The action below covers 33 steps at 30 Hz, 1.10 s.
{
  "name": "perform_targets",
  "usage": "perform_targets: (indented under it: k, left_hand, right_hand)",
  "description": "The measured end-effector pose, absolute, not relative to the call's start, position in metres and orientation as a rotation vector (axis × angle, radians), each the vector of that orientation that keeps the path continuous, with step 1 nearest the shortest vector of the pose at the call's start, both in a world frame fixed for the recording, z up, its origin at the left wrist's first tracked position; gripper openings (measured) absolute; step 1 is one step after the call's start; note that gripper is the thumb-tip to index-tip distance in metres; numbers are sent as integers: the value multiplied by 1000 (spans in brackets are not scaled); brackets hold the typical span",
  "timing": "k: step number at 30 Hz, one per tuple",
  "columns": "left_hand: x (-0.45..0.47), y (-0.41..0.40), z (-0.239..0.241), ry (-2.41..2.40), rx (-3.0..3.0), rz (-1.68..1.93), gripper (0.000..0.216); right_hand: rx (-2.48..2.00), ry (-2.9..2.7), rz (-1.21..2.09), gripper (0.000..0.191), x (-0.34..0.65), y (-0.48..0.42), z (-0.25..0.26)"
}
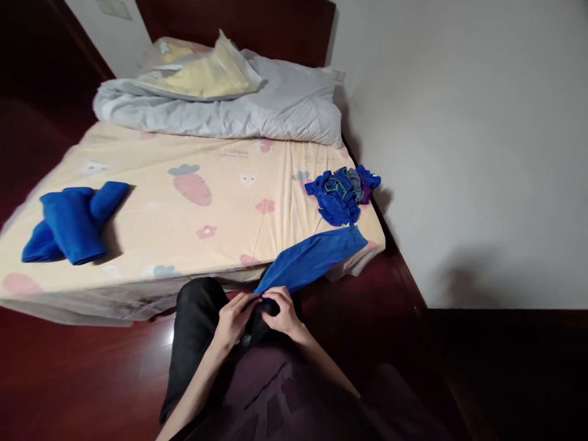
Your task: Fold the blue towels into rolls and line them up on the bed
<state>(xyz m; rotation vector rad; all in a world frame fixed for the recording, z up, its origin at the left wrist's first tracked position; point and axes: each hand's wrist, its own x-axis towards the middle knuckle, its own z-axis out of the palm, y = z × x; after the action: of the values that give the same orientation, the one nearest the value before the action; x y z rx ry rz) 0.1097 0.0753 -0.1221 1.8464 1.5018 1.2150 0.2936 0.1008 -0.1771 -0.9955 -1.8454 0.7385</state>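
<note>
A long blue towel [312, 260] runs from my lap up onto the near right edge of the bed. At its near end my left hand [236, 315] pinches the cloth between thumb and fingers. Close beside it, my right hand [281, 312] is curled with its fingertips on the same end of the towel. The cloth right between my fingers is partly hidden. Several rolled blue towels [76, 226] lie crossed in a stack on the left of the bed. A crumpled pile of blue cloths [337, 193], with grey and purple pieces, sits beyond the towel's far end.
The bed [156, 236] has a cream sheet printed with carrots and flowers. A folded white quilt [294, 104] and a yellow pillow [211, 76] lie by the dark headboard [243, 24]. A grey wall [468, 153] stands at the right, above dark red floor.
</note>
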Motion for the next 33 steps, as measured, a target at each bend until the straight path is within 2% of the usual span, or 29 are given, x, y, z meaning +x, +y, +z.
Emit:
perform_targets:
  k: [4,9,11,16,21,24,27,30,33]
  left_hand:
    - [105,72,-73,1513,1860,1332,12]
    - [79,74,-16,1494,1995,1522,7]
    - [59,79,2,1601,2032,1654,4]
    - [11,91,41,1699,2110,1957,11]
    - [-17,95,60,1805,2104,1909,4]
    - [-29,94,61,1955,1991,1895,1]
    - [-32,93,63,1986,1929,1948,6]
    - [-29,91,68,1969,1944,1904,13]
    - [-32,87,75,1948,1970,1936,11]
  right_hand:
    - [-1288,-1817,583,45,319,116,-193]
    - [-1223,-1763,606,56,359,132,-186]
    - [-1241,-1748,532,53,373,135,-178]
    - [-1375,-1689,327,29,390,132,-167]
    - [-1366,-1748,529,22,375,116,-158]
    - [-1356,-1808,641,24,356,104,-147]
    - [-1360,-1901,568,24,332,97,-139]
    - [-1369,-1931,413,6,312,97,-136]
    - [-1371,-1899,301,13,306,101,-129]
